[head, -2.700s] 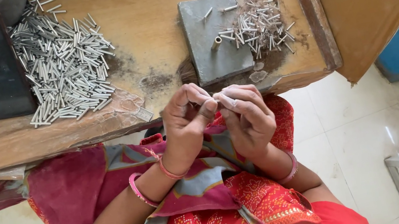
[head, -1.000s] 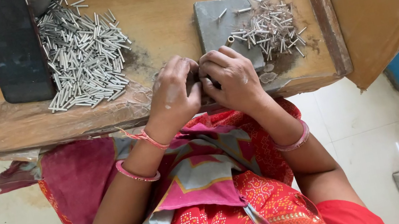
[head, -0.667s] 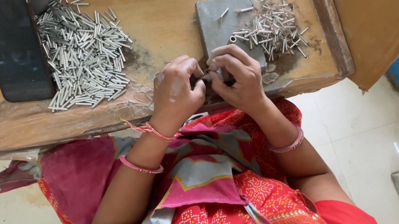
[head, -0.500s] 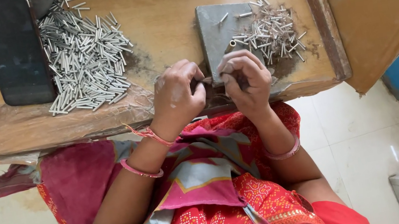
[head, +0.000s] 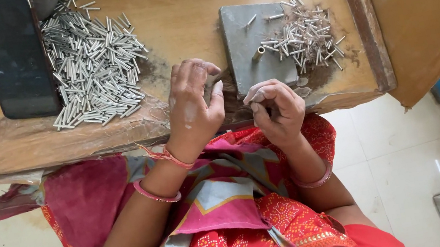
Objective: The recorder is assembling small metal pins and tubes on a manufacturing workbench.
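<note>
At the bench's point(head: 113, 133) near edge the right hand point(head: 278, 110) pinches a small dark pin point(head: 273, 111) (mostly hidden), while the left hand point(head: 193, 107), fingers curled on a dark stub point(head: 222, 75), sits just left, nearer the grey plate point(head: 245, 46).

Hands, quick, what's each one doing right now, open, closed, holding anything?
Left hand: fingers curled, pinching a small dark piece at the tray edge.
Right hand: closed in a loose fist; what it holds cannot be told.

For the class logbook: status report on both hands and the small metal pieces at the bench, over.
Left hand pinching a small dark piece, unclear what. Right hand curled shut around something hidden. Grey block just ahead, small tube heap beside it. Nothing blocking.
</note>
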